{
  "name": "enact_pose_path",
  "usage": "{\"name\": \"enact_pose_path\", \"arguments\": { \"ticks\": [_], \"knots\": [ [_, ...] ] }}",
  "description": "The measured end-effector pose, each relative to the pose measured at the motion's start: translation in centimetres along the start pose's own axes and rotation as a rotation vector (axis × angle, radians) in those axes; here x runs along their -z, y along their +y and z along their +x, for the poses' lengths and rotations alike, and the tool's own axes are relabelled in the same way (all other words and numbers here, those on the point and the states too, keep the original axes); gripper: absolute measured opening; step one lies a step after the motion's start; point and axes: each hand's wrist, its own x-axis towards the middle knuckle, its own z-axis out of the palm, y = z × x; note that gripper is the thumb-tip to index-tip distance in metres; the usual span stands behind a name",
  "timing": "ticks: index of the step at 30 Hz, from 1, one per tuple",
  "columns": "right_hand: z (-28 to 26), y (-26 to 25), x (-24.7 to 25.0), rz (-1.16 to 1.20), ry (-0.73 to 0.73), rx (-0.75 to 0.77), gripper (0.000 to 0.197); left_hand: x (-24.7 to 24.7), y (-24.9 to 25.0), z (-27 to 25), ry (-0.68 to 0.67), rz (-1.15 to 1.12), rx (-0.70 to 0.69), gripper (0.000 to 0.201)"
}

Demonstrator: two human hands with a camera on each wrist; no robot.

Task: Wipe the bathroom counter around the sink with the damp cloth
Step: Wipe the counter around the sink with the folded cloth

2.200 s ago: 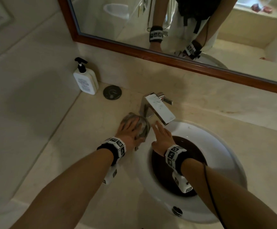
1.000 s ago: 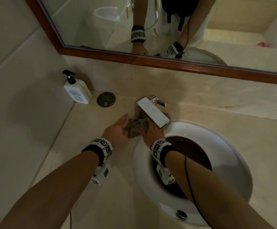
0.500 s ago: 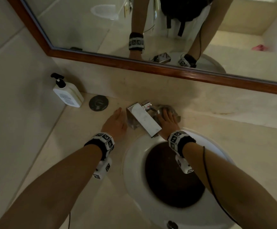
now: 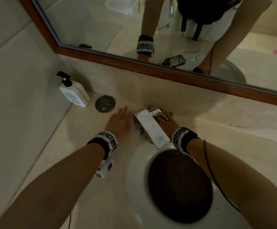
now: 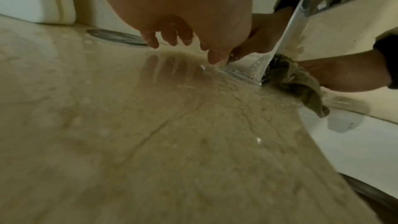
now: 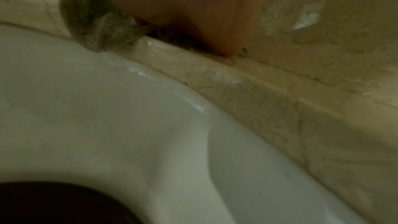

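We see the left hand (image 4: pixel 120 122) lying on the beige stone counter (image 4: pixel 78 146) just left of the chrome faucet (image 4: pixel 151 128), fingers extended toward the back wall; in the left wrist view its fingertips (image 5: pixel 215 59) point down at the wet surface, relaxed, grasping nothing. Water film and droplets show on the counter beside the faucet base.

The right hand (image 4: pixel 168 123) is behind and to the right of the faucet, partly hidden by the spout in the head view. The damp cloth (image 5: pixel 293 81) sits under this hand, bunched at the faucet base, between the white sink rim (image 4: pixel 134 179) and the backsplash. In the right wrist view the cloth (image 6: pixel 94 18) bulges out from beneath the palm (image 6: pixel 193 6), touching both the narrow counter strip and the sink edge. We note the hand pressing down on the cloth; whether its fingers curl around the fabric we cannot tell, since the fingers are out of sight in every view.

The sink bowl is dark inside. At the counter's left rear stand a white pump bottle (image 4: pixel 74 93) and, just beside it, a round dark metal disc (image 4: pixel 105 103) set in the stone. A wood-framed mirror (image 4: pixel 134 65) above reflects both forearms with their marker wristbands
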Motion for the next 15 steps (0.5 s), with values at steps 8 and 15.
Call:
{"name": "enact_pose_path", "arguments": {
  "ticks": [8, 15],
  "knots": [
    [-1.4, -0.2, 1.1, 0.089, 0.021, -0.016, 0.067, -0.2, 0.7, 0.3, -0.014, 0.037, 0.019, 0.057],
    [-6.4, 2.7, -3.8, 0.233, 0.131, -0.281, 0.069, -0.6, 2.2, 0.2, -0.009, -0.043, 0.046, 0.076]
  ]
}}
